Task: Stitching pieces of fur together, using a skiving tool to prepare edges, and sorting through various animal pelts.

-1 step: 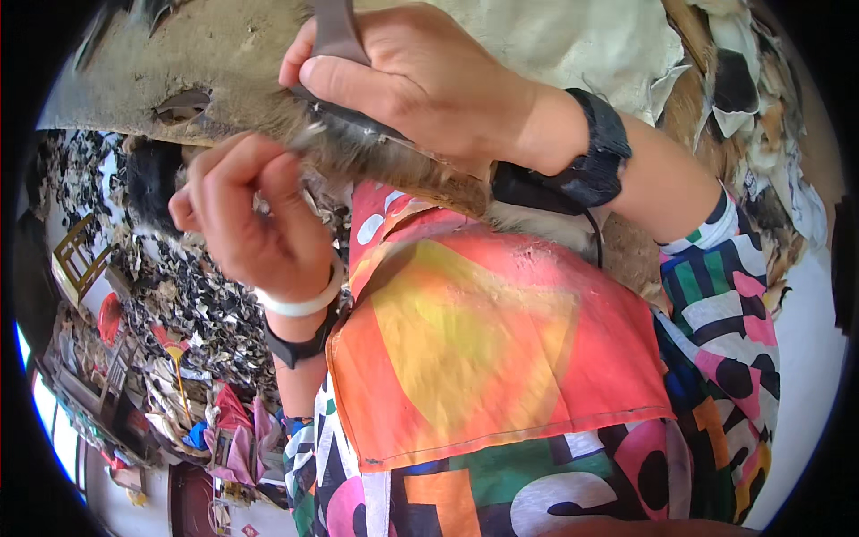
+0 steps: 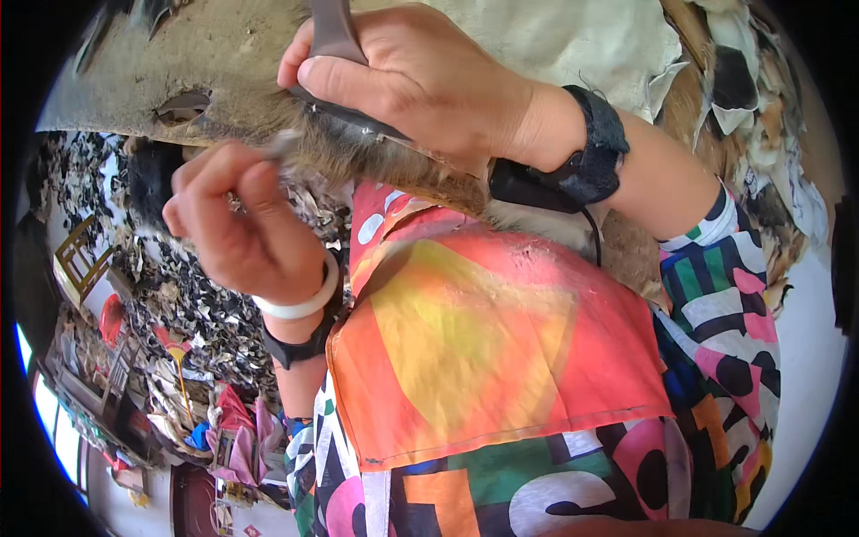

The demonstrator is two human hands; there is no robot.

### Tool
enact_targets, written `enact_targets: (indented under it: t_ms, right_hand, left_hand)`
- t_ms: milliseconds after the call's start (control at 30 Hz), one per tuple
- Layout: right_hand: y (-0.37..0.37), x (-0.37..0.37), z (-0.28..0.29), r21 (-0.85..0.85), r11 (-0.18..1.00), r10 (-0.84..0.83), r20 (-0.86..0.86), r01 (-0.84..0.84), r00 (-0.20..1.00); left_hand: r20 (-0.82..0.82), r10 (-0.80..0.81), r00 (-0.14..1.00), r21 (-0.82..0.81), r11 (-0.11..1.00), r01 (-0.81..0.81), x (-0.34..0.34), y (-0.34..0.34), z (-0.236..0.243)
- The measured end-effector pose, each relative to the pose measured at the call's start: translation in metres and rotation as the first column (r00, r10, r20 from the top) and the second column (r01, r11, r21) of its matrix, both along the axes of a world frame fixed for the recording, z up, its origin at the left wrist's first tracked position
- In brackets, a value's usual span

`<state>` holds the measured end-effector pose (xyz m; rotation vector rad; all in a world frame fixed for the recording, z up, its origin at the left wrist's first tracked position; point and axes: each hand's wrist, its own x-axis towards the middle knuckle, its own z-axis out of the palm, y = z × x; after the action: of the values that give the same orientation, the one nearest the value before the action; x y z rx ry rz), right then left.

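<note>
From where I am standing, the person's right hand is gripping a dark tool firmly, the thumb pressing along its side while its lower edge is resting against a strip of fur. That fur is hanging just above the apron, directly below the right hand. The left hand is hovering beside it with fingers curling in toward the thumb; a pale wisp is showing at the fingertips, but it is blurring, so I cannot tell whether they are pinching it. Behind, a big tan hide with a hole in it is spreading out. To my eye, working well here is depending on a steady right wrist, on the tool's edge staying flat to the fur, and on the left fingers taking small pinches while staying clear of that edge.
</note>
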<state>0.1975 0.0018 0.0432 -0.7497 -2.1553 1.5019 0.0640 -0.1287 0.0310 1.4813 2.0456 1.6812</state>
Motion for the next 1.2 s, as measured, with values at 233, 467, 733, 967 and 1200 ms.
enact_targets:
  t_ms: [233,467,733,967,1200]
  right_hand:
    - [0.014,0.017,0.011,-0.451,0.878,-0.080,-0.465,-0.158,0.882]
    - [0.022,0.137,0.057,-0.303,0.934,-0.230,-0.105,0.189,0.968]
    - [-0.035,0.253,0.028,0.145,0.678,-0.722,0.314,0.721,0.617]
    - [-0.094,0.319,-0.016,0.705,0.525,-0.844,0.358,0.477,0.399]
    - [-0.103,0.312,-0.003,0.752,0.531,-0.845,0.434,0.390,0.313]
  left_hand:
    - [-0.090,0.176,0.980,0.163,0.973,-0.160,-0.024,0.005,0.000]
    - [-0.549,-0.364,0.752,-0.293,0.927,0.235,-0.004,0.003,-0.003]
    - [-0.329,-0.305,0.894,-0.338,0.922,0.190,-0.045,0.037,-0.004]
    - [-0.140,-0.490,0.860,-0.659,0.695,0.288,-0.042,0.069,0.005]
    - [0.435,-0.443,0.784,-0.476,0.626,0.618,-0.052,0.069,0.010]
